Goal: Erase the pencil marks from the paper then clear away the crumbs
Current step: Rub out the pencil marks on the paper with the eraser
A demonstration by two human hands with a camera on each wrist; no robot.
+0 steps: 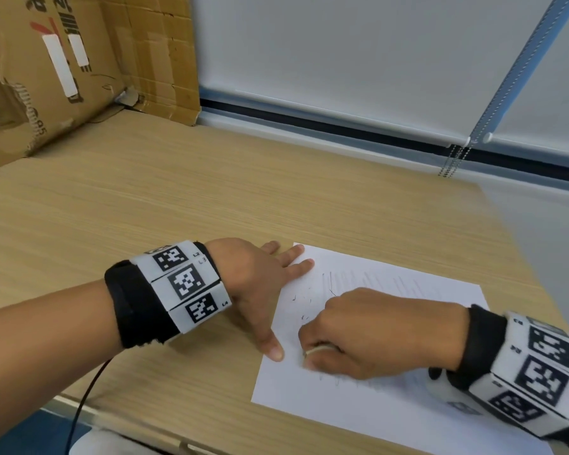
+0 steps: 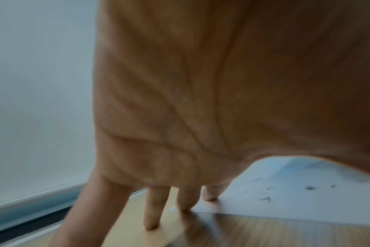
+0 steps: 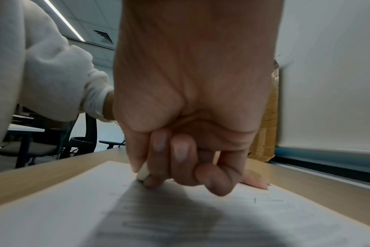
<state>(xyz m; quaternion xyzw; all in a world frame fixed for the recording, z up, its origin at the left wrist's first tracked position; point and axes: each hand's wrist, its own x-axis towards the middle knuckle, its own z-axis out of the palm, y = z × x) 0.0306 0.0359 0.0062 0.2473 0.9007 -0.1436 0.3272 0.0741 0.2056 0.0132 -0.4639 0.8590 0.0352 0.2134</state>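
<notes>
A white sheet of paper [image 1: 391, 405] lies on the wooden desk, faint pencil lines [image 1: 368, 277] across it. Dark eraser crumbs [image 1: 304, 307] are scattered near its left side, also seen as crumbs [image 2: 266, 198] in the left wrist view. My right hand [image 1: 368, 333] pinches a small white eraser [image 1: 321, 349] and presses it on the paper; in the right wrist view the eraser [image 3: 143, 173] shows under the thumb. My left hand [image 1: 263, 284] lies flat with straight fingers [image 2: 185, 198], holding down the paper's left edge, thumb on the sheet.
The wooden desk [image 1: 178, 198] stretches away to the left and back. A large cardboard box [image 1: 63, 60] stands at the back left. A window blind [image 1: 342, 54] with a bead chain [image 1: 454, 159] runs along the back. A black cable [image 1: 83, 399] hangs off the front edge.
</notes>
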